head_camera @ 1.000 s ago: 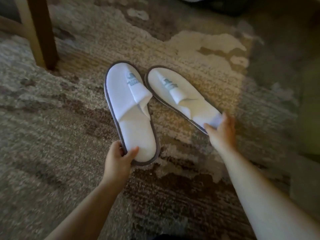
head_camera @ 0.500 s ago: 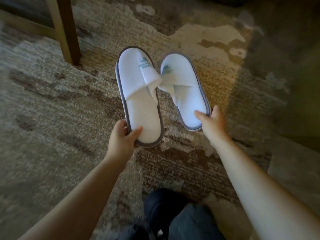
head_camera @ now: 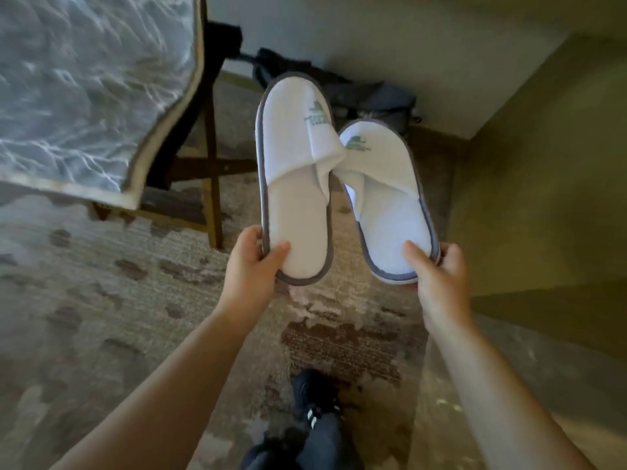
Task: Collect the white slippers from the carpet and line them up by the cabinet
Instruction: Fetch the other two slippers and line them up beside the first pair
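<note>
Two white slippers with grey edging and a green logo are held up in the air, side by side, toes pointing away from me. My left hand point(head_camera: 252, 262) grips the heel of the left slipper point(head_camera: 295, 171). My right hand point(head_camera: 437, 269) grips the heel of the right slipper point(head_camera: 386, 198). The two upper bands touch in the middle. Below them lies the patterned beige and brown carpet point(head_camera: 101, 317). An olive-green cabinet side point(head_camera: 543, 181) stands at the right.
A marble-topped table point(head_camera: 78, 83) on wooden legs point(head_camera: 212, 198) fills the upper left. A dark bag point(head_camera: 366, 93) lies by the pale wall at the back. My dark shoe and trouser leg point(head_camera: 315, 412) show at the bottom.
Both slippers came up off the carpet, one in each hand, and now sit higher and closer together. The view tilted up, bringing the table, bag and wall into sight.
</note>
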Action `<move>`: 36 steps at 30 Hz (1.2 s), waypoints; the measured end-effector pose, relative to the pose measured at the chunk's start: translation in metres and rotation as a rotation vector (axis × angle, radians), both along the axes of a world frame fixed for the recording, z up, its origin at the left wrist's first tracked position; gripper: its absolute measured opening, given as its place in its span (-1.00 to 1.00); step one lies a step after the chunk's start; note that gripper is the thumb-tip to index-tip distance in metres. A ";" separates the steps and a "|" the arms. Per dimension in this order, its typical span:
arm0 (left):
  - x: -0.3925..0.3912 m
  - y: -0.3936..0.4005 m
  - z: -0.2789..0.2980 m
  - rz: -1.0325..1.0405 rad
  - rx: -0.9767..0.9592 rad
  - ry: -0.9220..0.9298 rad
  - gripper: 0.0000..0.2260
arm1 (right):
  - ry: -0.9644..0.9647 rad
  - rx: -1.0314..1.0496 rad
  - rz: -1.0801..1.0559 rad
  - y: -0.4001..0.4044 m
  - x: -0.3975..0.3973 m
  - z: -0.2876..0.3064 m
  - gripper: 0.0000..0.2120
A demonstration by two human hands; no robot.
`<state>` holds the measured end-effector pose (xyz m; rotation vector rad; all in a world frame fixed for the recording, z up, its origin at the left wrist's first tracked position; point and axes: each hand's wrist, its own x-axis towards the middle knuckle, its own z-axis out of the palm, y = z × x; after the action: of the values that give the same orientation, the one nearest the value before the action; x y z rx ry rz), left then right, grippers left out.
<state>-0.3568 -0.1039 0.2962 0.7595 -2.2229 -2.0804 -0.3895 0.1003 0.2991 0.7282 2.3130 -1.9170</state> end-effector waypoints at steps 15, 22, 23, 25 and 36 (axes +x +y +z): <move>0.115 0.167 0.238 -0.501 0.164 0.126 -0.81 | 0.207 -0.069 -0.559 0.131 0.207 0.245 -0.75; 0.175 0.329 0.284 -0.881 0.127 0.166 -0.83 | 0.182 -0.050 -0.852 0.270 0.334 0.304 -0.79; 0.185 0.357 0.290 -0.936 0.124 0.181 -0.83 | 0.195 -0.045 -0.885 0.291 0.352 0.310 -0.82; 0.207 0.414 0.301 -1.033 0.151 0.201 -0.82 | 0.215 -0.007 -0.970 0.335 0.388 0.320 -0.79; 0.341 0.696 0.331 -1.345 0.255 0.182 -0.86 | 0.265 0.095 -1.351 0.548 0.565 0.343 -0.68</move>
<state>-0.0158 0.5922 0.6268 -1.3061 -2.6174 -2.6074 0.1753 0.6485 0.6417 2.6710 2.1456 -2.2837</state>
